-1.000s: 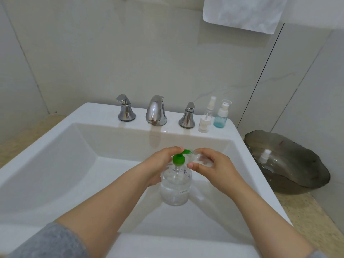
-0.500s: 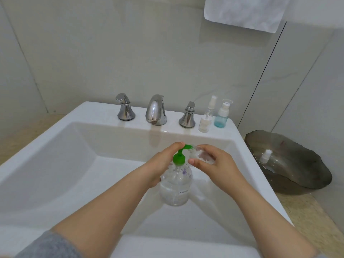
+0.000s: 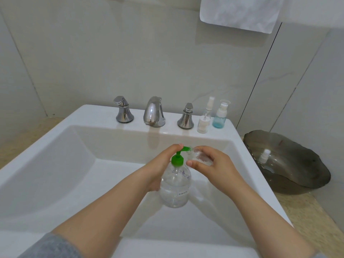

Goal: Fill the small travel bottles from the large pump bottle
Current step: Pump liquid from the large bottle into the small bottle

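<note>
A large clear pump bottle (image 3: 175,187) with a green pump head (image 3: 177,158) stands over the white sink basin. My left hand (image 3: 161,165) wraps the bottle's far side, a fingertip resting on the pump's top. My right hand (image 3: 210,166) pinches a small clear travel bottle (image 3: 199,157), tilted, its open mouth at the green spout. Two more travel bottles stand on the sink's back ledge: a clear spray one (image 3: 204,118) and a blue-tinted one (image 3: 220,116).
The white sink (image 3: 55,164) carries a chrome spout (image 3: 154,111) with two handles (image 3: 123,112) (image 3: 186,117). At the right a dark glass bowl (image 3: 301,175) on the counter holds a white spray cap (image 3: 264,155). A white towel (image 3: 240,12) hangs above.
The green pump head has risen from its pressed-down position, with my left fingertip still on it. My right hand keeps the small bottle at the spout.
</note>
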Demonstrator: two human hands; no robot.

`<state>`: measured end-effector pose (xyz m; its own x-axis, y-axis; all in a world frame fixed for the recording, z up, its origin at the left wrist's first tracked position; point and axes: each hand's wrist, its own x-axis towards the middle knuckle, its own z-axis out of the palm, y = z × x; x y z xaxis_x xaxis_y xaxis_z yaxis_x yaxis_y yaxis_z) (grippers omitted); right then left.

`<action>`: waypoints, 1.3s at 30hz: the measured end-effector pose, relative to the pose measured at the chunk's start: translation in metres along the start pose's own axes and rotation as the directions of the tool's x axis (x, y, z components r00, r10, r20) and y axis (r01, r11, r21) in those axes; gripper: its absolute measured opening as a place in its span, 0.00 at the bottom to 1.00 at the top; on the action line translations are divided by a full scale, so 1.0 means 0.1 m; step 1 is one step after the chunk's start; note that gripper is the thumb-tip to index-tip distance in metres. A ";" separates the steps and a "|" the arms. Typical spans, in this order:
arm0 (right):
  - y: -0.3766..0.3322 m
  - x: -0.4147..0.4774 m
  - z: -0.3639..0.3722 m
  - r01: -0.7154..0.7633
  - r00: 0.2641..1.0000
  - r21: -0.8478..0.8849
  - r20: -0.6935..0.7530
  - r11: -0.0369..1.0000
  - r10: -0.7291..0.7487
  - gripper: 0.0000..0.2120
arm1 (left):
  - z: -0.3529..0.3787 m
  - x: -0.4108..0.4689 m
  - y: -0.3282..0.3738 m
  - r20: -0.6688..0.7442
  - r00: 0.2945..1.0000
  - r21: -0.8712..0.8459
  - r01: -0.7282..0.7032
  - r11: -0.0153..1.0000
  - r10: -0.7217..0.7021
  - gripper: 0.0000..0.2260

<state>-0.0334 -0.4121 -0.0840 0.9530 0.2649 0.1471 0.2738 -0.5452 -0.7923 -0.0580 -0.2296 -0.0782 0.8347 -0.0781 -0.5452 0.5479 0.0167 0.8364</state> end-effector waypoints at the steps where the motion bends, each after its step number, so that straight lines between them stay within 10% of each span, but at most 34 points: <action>1: 0.00 0.00 0.00 0.001 1.000 -0.001 0.002 1.000 -0.001 0.25 | 0.00 -0.01 0.00 0.011 1.000 -0.021 -0.007 1.000 0.007 0.32; 7: 0.03 -0.01 0.00 0.001 0.999 -0.009 0.036 1.000 -0.001 0.21 | -0.04 0.01 -0.01 0.015 0.999 -0.087 -0.027 0.996 0.029 0.18; 24: -0.01 -0.04 0.02 -0.051 0.999 0.036 0.004 0.998 0.051 0.24 | -0.09 0.21 -0.15 -0.019 0.997 -0.064 -0.080 0.995 0.079 0.49; 29: -0.03 -0.05 0.00 -0.046 0.999 0.023 -0.002 0.999 0.046 0.24 | -0.06 0.19 -0.13 0.000 0.997 -0.038 -0.078 0.996 0.078 0.34; 39: -0.05 -0.08 0.00 -0.033 0.999 0.004 0.007 0.999 0.033 0.24 | -0.07 0.19 -0.12 0.009 0.995 -0.035 -0.096 0.995 0.097 0.35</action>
<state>-0.0423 -0.4118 -0.0808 0.9607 0.2520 0.1164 0.2413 -0.5510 -0.7989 -0.0483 -0.2244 -0.0994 0.8832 -0.0847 -0.4613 0.4666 0.0587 0.8825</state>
